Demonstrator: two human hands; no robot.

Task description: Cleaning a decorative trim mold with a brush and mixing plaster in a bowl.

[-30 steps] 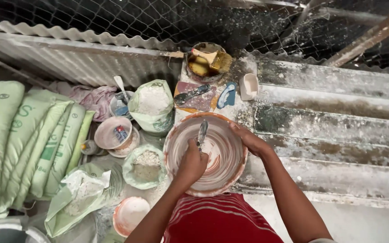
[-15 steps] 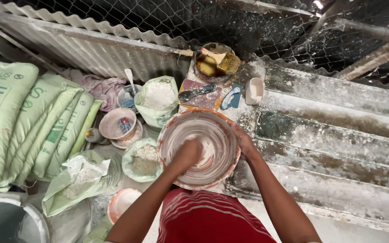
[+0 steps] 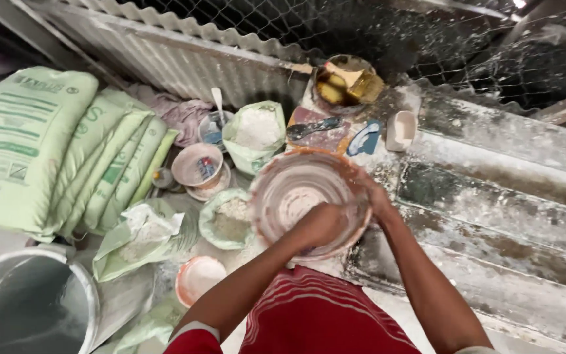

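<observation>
The round bowl (image 3: 306,200) is held steady at its rim by the right hand (image 3: 373,196), while the left hand (image 3: 319,225), fingers seemingly curled shut, is pressed inside it.

Pale green printed sacks (image 3: 54,157) lie stacked at left, beside open powder-filled plastic bags (image 3: 253,134) near centre.

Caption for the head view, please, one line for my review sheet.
Left hand inside a powder-smeared round bowl, right hand at its rim, beside open powder bags.
</observation>
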